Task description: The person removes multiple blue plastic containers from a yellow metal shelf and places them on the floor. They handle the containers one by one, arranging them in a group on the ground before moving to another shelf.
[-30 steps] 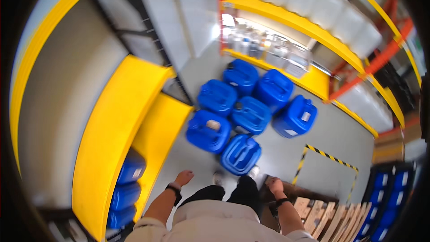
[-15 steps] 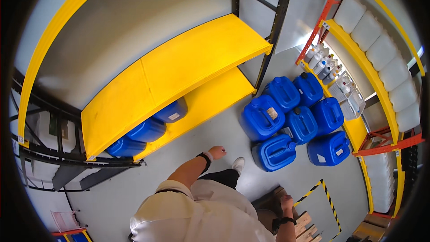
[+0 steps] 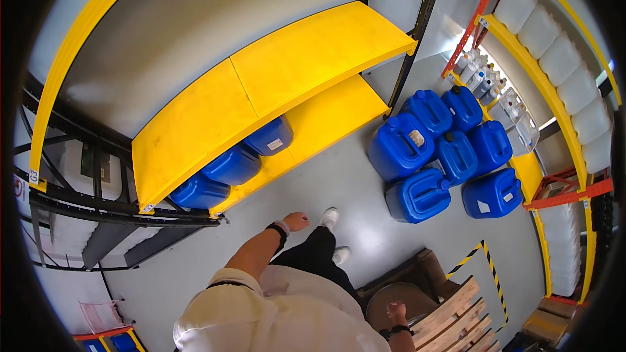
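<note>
My left hand [image 3: 297, 221], a dark band and a light one at its wrist, hangs over the grey floor with its fingers curled in and nothing seen in them. It is nearest to the yellow two-level shelf [image 3: 306, 58], whose lower level holds blue jerrycans [image 3: 233, 164]. Low in front of my body is my right hand [image 3: 396, 313], loosely fisted, with a dark wristband. It appears above a round brown lid or disc [image 3: 401, 303], beside a wooden pallet [image 3: 450, 319]; no contact shows. Several more blue jerrycans [image 3: 417, 195] stand on the floor ahead to the right.
An orange and yellow rack [image 3: 566, 75] on the right carries white canisters [image 3: 562, 58], small bottles [image 3: 479, 72] and a clear crate [image 3: 521, 133]. Black-and-yellow tape [image 3: 493, 274] marks the floor near the pallet. Cardboard boxes [image 3: 544, 326] lie at lower right.
My body has stepped forward; both shoes now show. The shelf and jerrycans sit higher and further right in view, and more of the pallet and round disc has appeared. Both hands stay curled.
</note>
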The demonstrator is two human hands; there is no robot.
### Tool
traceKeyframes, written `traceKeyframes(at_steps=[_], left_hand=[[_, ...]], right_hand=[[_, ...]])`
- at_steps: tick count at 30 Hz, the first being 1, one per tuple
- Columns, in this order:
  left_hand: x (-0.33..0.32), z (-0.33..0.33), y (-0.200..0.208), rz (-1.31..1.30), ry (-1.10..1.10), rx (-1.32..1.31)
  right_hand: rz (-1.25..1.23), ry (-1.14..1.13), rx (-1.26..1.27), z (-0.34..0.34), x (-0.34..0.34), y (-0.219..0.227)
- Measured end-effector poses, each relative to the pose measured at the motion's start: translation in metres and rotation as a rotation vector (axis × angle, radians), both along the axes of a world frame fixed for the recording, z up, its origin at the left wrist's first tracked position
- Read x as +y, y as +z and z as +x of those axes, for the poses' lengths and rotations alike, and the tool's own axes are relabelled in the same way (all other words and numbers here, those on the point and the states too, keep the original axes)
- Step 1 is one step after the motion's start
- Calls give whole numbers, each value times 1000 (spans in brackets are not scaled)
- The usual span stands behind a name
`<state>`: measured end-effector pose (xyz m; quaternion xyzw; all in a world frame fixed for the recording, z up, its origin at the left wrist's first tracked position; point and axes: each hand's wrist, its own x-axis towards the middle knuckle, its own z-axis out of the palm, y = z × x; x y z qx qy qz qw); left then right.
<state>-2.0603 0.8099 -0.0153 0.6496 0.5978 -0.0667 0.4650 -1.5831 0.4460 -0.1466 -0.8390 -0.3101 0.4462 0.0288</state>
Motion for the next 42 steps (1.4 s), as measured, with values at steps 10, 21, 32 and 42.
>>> traceKeyframes(at_steps=[10, 21, 32, 42], left_hand=[[-3, -68, 30, -38, 241, -66], [-31, -206, -76, -140, 466, -220], [23, -300, -78, -440, 799, -318], [72, -315, -83, -201, 918, -370]], right_hand=[[-108, 226, -182, -86, 169, 89], [289, 615, 55, -342, 413, 42], [1492, 422, 152, -628, 667, 50], [867, 661, 24, -691, 710, 18]])
